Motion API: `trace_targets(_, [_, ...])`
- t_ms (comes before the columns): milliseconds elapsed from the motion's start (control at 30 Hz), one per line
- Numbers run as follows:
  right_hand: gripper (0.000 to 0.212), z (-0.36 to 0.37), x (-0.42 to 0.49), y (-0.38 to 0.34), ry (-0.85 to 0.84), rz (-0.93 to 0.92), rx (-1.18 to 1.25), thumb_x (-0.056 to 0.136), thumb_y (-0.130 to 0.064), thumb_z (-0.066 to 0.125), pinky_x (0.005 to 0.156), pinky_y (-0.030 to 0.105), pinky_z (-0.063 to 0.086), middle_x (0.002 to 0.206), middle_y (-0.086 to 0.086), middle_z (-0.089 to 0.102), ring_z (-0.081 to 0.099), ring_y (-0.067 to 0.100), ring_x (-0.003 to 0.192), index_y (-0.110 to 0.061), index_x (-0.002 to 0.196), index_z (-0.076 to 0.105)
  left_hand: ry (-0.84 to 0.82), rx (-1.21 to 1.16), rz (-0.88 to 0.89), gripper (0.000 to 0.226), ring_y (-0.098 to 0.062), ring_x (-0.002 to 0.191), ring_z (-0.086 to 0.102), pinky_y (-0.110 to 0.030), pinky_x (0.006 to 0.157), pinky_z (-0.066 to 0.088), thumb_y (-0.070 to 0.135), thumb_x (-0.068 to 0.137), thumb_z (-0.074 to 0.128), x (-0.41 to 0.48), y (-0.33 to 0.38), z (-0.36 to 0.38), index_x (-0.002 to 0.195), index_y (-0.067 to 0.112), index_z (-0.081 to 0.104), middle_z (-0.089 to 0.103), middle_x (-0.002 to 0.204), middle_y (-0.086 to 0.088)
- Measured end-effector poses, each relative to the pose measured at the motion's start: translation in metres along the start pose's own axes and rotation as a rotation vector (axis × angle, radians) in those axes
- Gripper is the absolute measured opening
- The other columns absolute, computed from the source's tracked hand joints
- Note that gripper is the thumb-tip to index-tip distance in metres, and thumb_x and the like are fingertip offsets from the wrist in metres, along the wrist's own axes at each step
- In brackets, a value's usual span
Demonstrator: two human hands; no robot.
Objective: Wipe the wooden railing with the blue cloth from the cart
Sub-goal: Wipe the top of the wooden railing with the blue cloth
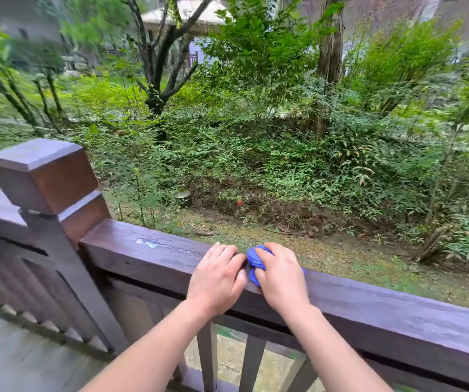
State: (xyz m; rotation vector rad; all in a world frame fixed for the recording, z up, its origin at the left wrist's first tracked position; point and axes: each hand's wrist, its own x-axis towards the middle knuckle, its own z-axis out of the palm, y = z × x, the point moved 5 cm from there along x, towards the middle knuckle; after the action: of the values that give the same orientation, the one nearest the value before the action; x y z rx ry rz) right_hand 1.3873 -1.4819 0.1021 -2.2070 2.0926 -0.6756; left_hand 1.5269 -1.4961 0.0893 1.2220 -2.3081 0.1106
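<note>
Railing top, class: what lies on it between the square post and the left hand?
In the head view, a pale smear marks the railing between post and left hand; otherwise bare wood.

We look out over a wooded garden in soft daylight: a dark forked tree [157, 89] at centre left, a straight trunk [330, 52] to its right, dense shrubs [270, 154] covering the slope. A bare dirt path [298, 247] runs below. A pale roofed building [188, 15] shows behind the branches. Grey deck boards [15, 355] lie at lower left.
</note>
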Motion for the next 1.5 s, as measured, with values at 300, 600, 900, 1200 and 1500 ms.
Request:
trace_targets(300, [0.039, 0.01, 0.001, -0.013, 0.005, -0.014, -0.006, 0.083, -0.025, 0.058, 0.098, 0.033, 0.038, 0.133, 0.0, 0.053, 0.044, 0.026, 0.118, -0.021, 0.122, 0.059, 0.169, 0.121, -0.081, 0.026, -0.034, 0.103, 0.061, -0.045, 0.091, 0.049, 0.025, 0.089, 0.05, -0.036, -0.097, -0.045, 0.102, 0.01, 0.067, 0.065, 0.106, -0.01])
trace_targets(600, [0.047, 0.03, 0.007, -0.042, 0.013, -0.135, 0.012, 0.07, -0.021, 0.073, 0.096, 0.03, 0.043, 0.125, -0.005, 0.06, 0.055, 0.023, 0.112, -0.026, 0.116, 0.064, 0.072, 0.178, -0.396, 0.043, -0.033, 0.105, 0.06, -0.046, 0.089, 0.049, 0.034, 0.09, 0.036, -0.04, -0.228, -0.063, 0.105, 0.008, 0.067, 0.066, 0.108, -0.01])
trace_targets(900, [0.049, 0.049, 0.013, -0.087, 0.017, -0.177, -0.014, 0.064, -0.022, 0.072, 0.093, 0.033, 0.048, 0.121, 0.0, 0.063, 0.059, 0.025, 0.107, -0.023, 0.113, 0.065, 0.158, 0.119, -0.363, 0.034, -0.028, 0.1, 0.057, -0.041, 0.081, 0.04, 0.037, 0.083, 0.045, -0.043, -0.249, -0.051, 0.1, 0.017, 0.065, 0.064, 0.105, -0.002])
trace_targets(1200, [0.046, 0.063, 0.025, -0.123, 0.014, -0.167, 0.044, 0.069, -0.026, 0.061, 0.097, 0.035, 0.046, 0.123, 0.004, 0.062, 0.057, 0.028, 0.109, -0.022, 0.114, 0.064, 0.092, 0.12, -0.363, 0.038, -0.031, 0.099, 0.058, -0.043, 0.079, 0.047, 0.041, 0.086, 0.042, -0.042, -0.243, -0.055, 0.1, 0.016, 0.067, 0.065, 0.105, -0.003])
trace_targets(1500, [0.043, 0.063, 0.04, -0.124, 0.021, -0.021, -0.008, 0.077, -0.023, 0.069, 0.101, 0.039, 0.042, 0.128, 0.007, 0.058, 0.05, 0.033, 0.115, -0.019, 0.119, 0.063, 0.274, 0.296, -0.073, 0.032, -0.038, 0.105, 0.058, -0.048, 0.105, 0.043, 0.027, 0.085, 0.052, -0.029, -0.231, -0.123, 0.105, 0.007, 0.066, 0.062, 0.106, -0.013])
